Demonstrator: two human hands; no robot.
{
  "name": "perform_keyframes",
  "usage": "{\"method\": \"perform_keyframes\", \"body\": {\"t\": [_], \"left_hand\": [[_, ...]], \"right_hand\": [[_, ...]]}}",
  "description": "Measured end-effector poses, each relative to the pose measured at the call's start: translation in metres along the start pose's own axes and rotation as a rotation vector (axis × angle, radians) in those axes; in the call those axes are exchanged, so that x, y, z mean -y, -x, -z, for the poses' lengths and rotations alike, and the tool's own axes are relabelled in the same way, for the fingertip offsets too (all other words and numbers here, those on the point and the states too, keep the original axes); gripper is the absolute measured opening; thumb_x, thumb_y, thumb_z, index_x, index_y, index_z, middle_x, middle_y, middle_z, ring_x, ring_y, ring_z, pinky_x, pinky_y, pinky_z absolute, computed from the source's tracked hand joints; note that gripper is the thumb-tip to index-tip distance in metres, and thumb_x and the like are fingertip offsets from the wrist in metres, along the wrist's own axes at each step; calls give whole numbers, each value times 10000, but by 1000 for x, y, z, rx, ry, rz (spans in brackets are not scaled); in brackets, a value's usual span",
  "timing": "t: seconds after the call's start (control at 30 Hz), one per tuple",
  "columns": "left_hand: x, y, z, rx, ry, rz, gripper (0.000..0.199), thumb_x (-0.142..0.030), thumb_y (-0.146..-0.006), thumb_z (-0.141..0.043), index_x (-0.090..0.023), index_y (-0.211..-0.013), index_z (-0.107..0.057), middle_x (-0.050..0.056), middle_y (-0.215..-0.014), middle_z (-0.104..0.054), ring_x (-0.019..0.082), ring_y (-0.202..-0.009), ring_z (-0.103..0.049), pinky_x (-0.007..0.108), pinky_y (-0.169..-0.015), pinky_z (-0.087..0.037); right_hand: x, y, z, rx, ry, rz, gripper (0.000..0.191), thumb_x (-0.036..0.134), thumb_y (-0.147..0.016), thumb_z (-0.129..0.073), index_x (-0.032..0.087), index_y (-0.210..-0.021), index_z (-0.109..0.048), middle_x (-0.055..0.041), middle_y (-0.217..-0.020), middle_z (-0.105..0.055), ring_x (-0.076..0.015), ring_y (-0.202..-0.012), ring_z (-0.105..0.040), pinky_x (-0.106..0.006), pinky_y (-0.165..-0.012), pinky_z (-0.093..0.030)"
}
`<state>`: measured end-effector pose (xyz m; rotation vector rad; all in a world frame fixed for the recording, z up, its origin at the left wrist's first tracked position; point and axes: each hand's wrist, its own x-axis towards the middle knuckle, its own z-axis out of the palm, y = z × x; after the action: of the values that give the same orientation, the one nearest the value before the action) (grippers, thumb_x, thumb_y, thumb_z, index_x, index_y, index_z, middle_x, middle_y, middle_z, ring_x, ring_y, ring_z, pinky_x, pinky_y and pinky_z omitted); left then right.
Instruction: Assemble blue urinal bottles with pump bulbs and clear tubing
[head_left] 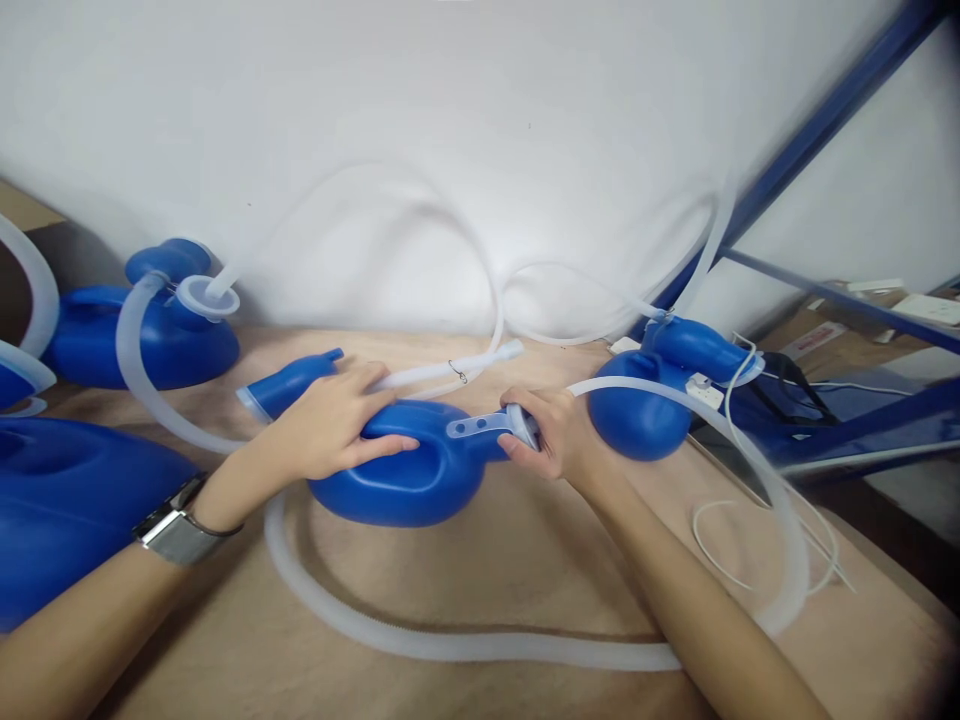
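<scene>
The bottle (420, 505), smooth blue plastic with rounded ends and a sunken oval grip, lies on its side mid-table, its neck toward the right edge of the table (450, 590). The left hand (337, 415) rests on it, thumb and fingers spread wide and not closed round it, the thumb lying along the grip; a watch (180, 537) with a metal band circles the wrist. The right hand (556, 425) has its fingers curled tight on the cap (523, 428), a pale round disc at the neck, with a clear, flat, round-ended strap (469, 427) along the shoulder. A milky, finely ribbed hose (480, 645) loops in front and bends up near the table's right edge. A tapered blue funnel (277, 385) lies just behind the left hand. Other glossy bottles stand at the back left corner (165, 350) and right edge (637, 425).
</scene>
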<state>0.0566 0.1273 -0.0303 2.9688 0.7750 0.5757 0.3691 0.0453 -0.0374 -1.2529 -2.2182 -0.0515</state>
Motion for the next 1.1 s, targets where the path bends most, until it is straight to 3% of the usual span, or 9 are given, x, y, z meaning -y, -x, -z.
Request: {"method": "perform_keyframes", "body": {"t": [0.2, 0.43, 0.67, 0.73, 0.8, 0.87, 0.93, 1.0, 1.1], "left_hand": [[-2, 0, 2, -15, -86, -13, 746, -780, -1010, -368, -153, -1125, -754, 145, -1032, -652, 322, -921, -628, 425, -797, -504], [-8, 2, -1, -25, -180, 22, 780, -774, -1027, -289, -146, -1020, -751, 152, -998, -628, 314, -892, -635, 390, -680, -489], [-3, 4, -1, -26, -103, 2, 753, -771, -1022, -338, -139, -1006, -746, 150, -1000, -625, 304, -871, -615, 431, -764, -507], [-1, 4, -1, -28, -52, 0, 721, -767, -1018, -378, -145, -1001, -744, 136, -999, -620, 292, -870, -614, 433, -800, -508], [0, 4, -2, -24, -26, 7, 693, -758, -1016, -409, -151, -1012, -741, 133, -1020, -622, 290, -887, -616, 437, -832, -506], [0, 4, -2, -14, -19, 8, 678, -749, -1021, -417, -150, -1047, -735, 138, -1047, -624, 298, -914, -619, 448, -852, -503], [0, 4, -2, -8, -8, 5, 661, -741, -1021, -431, -154, -1071, -732, 136, -1056, -625, 304, -932, -620, 451, -863, -504], [0, 4, -2, -12, 7, 10, 643, -737, -1016, -454, -161, -1067, -734, 132, -1057, -628, 301, -936, -620, 446, -871, -507], [1, 4, -2, -14, 13, 10, 635, -732, -1017, -461, -164, -1076, -739, 132, -1072, -632, 304, -953, -624, 453, -900, -506]], "right_hand": [[8, -1, 6, 61, -18, -80, 384, 564, -958, -474, 215, -838, -581, -5, -647, -599, -167, -544, -513, -309, -584, -322], [29, -2, 13, 136, 15, -315, 417, 560, -1012, -418, 221, -792, -521, -8, -646, -561, -174, -587, -492, -322, -615, -252], [52, -9, 27, 260, 184, -521, 483, 556, -1090, -414, 214, -793, -581, -56, -744, -667, -216, -695, -605, -330, -644, -307], [53, -9, 33, 292, 179, -499, 503, 612, -1082, -432, 213, -857, -641, -56, -788, -712, -231, -737, -653, -331, -658, -354], [52, -7, 40, 245, 215, -427, 506, 668, -1051, -482, 211, -1060, -699, -69, -909, -769, -269, -854, -708, -357, -736, -435], [51, -4, 49, 154, 286, -282, 559, 683, -1011, -561, 199, -1267, -678, -112, -1112, -786, -328, -1046, -718, -440, -897, -489], [50, 1, 60, 94, 315, -105, 576, 646, -1004, -606, 184, -1344, -656, -144, -1261, -756, -353, -1183, -688, -502, -1008, -491], [51, 4, 70, 108, 260, -8, 537, 609, -1032, -581, 190, -1360, -650, -132, -1283, -756, -317, -1172, -706, -471, -991, -531], [51, 6, 76, 122, 211, -24, 566, 618, -1054, -523, 190, -1414, -608, -127, -1314, -756, -292, -1154, -733, -430, -937, -571]]}}
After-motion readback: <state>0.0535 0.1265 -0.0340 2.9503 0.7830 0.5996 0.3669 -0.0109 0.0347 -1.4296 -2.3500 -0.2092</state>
